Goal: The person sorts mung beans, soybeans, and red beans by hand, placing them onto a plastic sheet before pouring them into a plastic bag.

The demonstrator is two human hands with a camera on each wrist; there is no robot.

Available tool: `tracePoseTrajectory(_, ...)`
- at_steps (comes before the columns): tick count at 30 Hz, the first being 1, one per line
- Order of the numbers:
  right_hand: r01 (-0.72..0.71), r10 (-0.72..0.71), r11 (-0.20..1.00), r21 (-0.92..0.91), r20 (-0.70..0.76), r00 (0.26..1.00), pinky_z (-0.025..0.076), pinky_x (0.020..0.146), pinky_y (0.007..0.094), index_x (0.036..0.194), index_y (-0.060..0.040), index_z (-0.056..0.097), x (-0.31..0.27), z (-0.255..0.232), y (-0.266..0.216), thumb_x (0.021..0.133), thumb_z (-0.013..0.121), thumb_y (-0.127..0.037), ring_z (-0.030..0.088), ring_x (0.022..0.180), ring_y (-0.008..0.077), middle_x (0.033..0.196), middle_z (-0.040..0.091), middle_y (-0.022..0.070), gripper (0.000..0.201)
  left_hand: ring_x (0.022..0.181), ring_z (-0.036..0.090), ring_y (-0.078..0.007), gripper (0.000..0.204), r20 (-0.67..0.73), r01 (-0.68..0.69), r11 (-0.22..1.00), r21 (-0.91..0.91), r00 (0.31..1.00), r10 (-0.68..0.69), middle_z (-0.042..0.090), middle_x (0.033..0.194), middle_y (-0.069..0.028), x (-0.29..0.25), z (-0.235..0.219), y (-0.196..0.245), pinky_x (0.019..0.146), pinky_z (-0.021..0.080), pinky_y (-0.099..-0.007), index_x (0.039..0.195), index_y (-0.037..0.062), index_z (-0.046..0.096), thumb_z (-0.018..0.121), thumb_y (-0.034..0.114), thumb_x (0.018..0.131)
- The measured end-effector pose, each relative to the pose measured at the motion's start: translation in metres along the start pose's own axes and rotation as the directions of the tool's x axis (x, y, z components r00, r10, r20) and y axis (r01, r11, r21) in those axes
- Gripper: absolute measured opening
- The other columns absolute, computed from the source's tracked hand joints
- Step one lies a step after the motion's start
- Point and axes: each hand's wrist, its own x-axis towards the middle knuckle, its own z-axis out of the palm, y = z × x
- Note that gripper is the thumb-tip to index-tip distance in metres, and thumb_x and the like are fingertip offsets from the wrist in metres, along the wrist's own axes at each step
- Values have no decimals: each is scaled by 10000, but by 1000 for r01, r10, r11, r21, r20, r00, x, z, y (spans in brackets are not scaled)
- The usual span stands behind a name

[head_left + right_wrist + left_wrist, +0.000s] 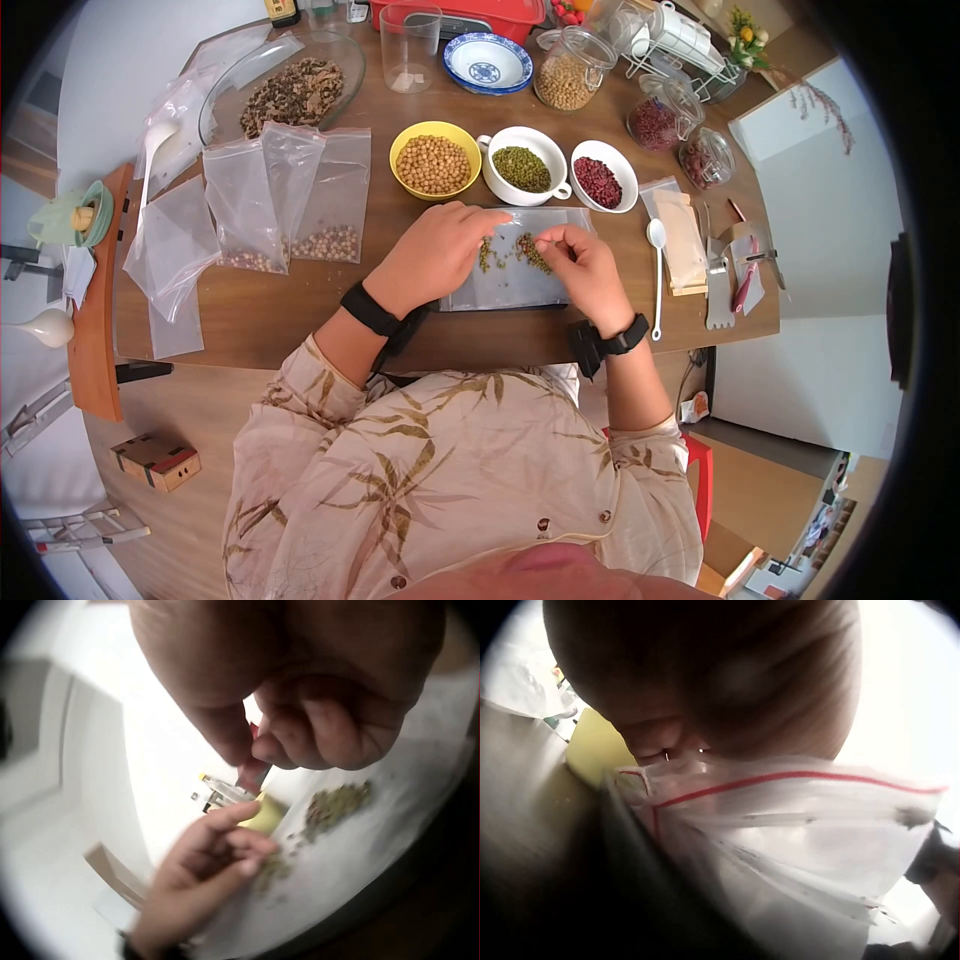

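A clear zip bag (500, 290) lies flat near the table's front edge, with two small piles of green mung beans (530, 250) mixed with darker bits on it. My left hand (440, 250) is over the bag's left side, fingers loosely extended toward the smaller pile (271, 874). Over the larger pile, my right hand (585, 270) has its fingers curled and its thumb and index fingertips together; I cannot tell whether a bean is between them. In the left wrist view, a red zip line crosses a bag (795, 840) just below the left hand (727, 682).
Behind the bag stand a yellow bowl (403, 181) of round tan beans, a two-handled white bowl (497, 143) of mung beans and a white bowl (628, 178) of red beans. Several zip bags (240, 190) lie left; a white spoon (657, 275) and jars (665, 115) are right.
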Motion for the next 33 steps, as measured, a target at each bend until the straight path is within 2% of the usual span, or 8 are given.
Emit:
tracePoseTrajectory(1,151,-170,958,-243,-60,984,487,632,307,1129,-28,790,0,5,2,1041,763,-129,613,680,152,839,700,30,136,1066,692,-374,493,-7,4,1000,2,1000,-4,749,1121,-135,-1,1,-1,974,541,-493,1430,82,676,644,-45,954)
tracePoseTrajectory(4,191,-240,895,-404,-73,968,526,669,350,1160,-42,811,-2,12,-7,1013,774,-103,645,693,195,868,734,105,163,1068,690,-378,481,9,5,1000,-1,1000,-5,750,1118,-140,-1,1,-3,975,543,-493,1431,80,678,644,-41,966)
tracePoseTrajectory(8,270,-293,897,-351,-12,956,548,697,374,1174,-65,821,-1,18,-7,996,779,-111,679,721,235,912,762,146,189,1083,693,-375,478,39,42,999,15,998,-43,756,1129,-143,0,-2,1,979,544,-491,1423,77,683,642,-45,963)
tracePoseTrajectory(11,100,-118,907,-410,-21,993,553,699,376,1156,-57,819,-4,17,-20,997,781,-123,703,753,243,949,779,150,176,1101,697,-371,473,48,55,998,9,997,-55,763,1160,-144,-1,-2,1,990,544,-490,1415,74,686,640,-45,960)
tracePoseTrajectory(17,196,-223,862,-468,-2,975,558,695,402,1123,-65,818,-2,26,-25,983,797,-146,712,758,276,945,767,151,163,1118,698,-368,466,20,7,1000,29,1000,-8,772,1200,-139,-2,1,-2,1010,540,-491,1401,68,690,642,-43,952)
tracePoseTrajectory(22,329,-394,736,-592,20,919,588,772,476,1093,-85,814,4,33,-20,964,791,-146,742,893,382,986,772,164,146,1125,698,-365,460,3,3,1000,26,1000,-3,764,1201,-135,-3,2,-3,1008,542,-488,1389,70,697,653,-41,945)
tracePoseTrajectory(26,333,-398,727,-601,27,917,594,804,491,1094,-88,812,5,39,-24,968,773,-143,741,930,402,1002,776,166,143,1127,697,-364,457,4,3,1000,25,1000,-3,762,1199,-132,-3,2,-3,1009,541,-488,1383,69,699,662,-38,940)
tracePoseTrajectory(33,244,-298,873,-422,-66,952,576,745,456,1114,-65,814,7,24,-13,1018,756,-176,748,858,366,934,765,171,158,1122,694,-367,442,-2,-15,1000,18,1000,15,755,1189,-136,-2,0,-1,1005,542,-488,1367,67,708,675,-28,936)
